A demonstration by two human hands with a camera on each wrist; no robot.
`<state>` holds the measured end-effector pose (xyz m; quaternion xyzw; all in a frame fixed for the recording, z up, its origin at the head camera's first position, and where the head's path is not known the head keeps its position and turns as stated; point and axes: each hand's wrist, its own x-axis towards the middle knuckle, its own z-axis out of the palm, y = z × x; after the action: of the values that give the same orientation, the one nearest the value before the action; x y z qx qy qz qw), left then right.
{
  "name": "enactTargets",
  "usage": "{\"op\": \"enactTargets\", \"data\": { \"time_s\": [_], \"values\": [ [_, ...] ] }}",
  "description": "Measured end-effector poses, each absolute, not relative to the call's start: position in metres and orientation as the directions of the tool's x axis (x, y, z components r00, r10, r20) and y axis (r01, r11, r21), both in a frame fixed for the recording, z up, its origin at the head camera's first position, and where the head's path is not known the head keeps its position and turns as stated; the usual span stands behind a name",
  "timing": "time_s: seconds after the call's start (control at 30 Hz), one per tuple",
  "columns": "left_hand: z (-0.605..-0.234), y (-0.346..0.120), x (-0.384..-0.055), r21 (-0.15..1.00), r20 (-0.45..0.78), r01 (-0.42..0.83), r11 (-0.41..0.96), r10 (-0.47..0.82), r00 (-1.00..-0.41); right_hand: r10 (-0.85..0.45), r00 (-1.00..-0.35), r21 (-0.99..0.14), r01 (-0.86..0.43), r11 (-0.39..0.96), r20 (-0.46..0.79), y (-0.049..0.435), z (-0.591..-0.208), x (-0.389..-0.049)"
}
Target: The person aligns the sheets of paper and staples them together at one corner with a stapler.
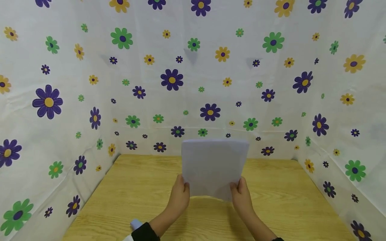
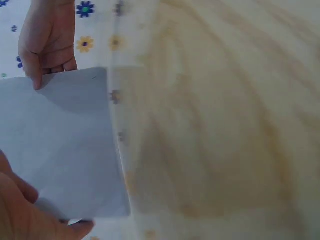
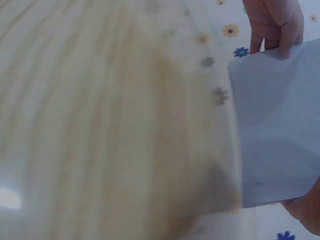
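A stack of white paper (image 1: 214, 169) is held upright above the table, its top edge showing some thickness. My left hand (image 1: 180, 195) grips its lower left edge, thumb on the face toward me. On the opposite edge my right hand (image 1: 242, 199) pinches it in the same way. In the left wrist view the left hand (image 2: 30, 210) is at the lower left of the paper (image 2: 75, 145). The right wrist view has the right hand (image 3: 307, 210) at the paper's lower edge, partly cut off by the frame. Most fingers are hidden behind the stack.
Below lies a wood-grain table (image 1: 135, 187). A small light-blue object (image 1: 136, 224) sits beside the left sleeve, partly hidden by it. White curtains (image 1: 144, 110) printed with flowers stand behind the table and along both sides.
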<state>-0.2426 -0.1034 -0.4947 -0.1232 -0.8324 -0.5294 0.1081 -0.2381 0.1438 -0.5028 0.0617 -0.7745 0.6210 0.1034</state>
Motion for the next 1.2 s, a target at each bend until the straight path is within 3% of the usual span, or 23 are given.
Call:
{"op": "enactTargets", "data": {
  "time_s": [0.13, 0.37, 0.73, 0.97, 1.2],
  "values": [
    [-0.510, -0.109, -0.241, 0.841, 0.220, 0.256, 0.476, 0.131, -0.967, 0.028, -0.987, -0.947, -0.144, 0.287, 0.159, 0.143, -0.516, -0.238],
    [-0.516, -0.109, -0.242, 0.794, 0.223, 0.266, 0.547, 0.146, -0.964, 0.046, -0.985, -0.911, -0.138, 0.390, 0.168, 0.145, -0.518, -0.239],
    [-0.480, -0.107, -0.232, 0.813, 0.181, 0.270, 0.516, 0.218, -0.959, 0.104, -0.979, -0.911, -0.122, 0.395, 0.176, 0.156, -0.490, -0.240],
    [-0.470, -0.106, -0.233, 0.887, 0.044, 0.144, 0.438, 0.230, -0.972, 0.093, -0.995, -0.931, -0.006, 0.366, 0.043, 0.164, -0.483, -0.237],
    [-0.484, -0.107, -0.233, 0.942, -0.120, -0.028, 0.335, 0.256, -0.959, 0.053, -0.995, -0.909, 0.103, 0.404, -0.089, 0.168, -0.497, -0.234]
  ]
}}
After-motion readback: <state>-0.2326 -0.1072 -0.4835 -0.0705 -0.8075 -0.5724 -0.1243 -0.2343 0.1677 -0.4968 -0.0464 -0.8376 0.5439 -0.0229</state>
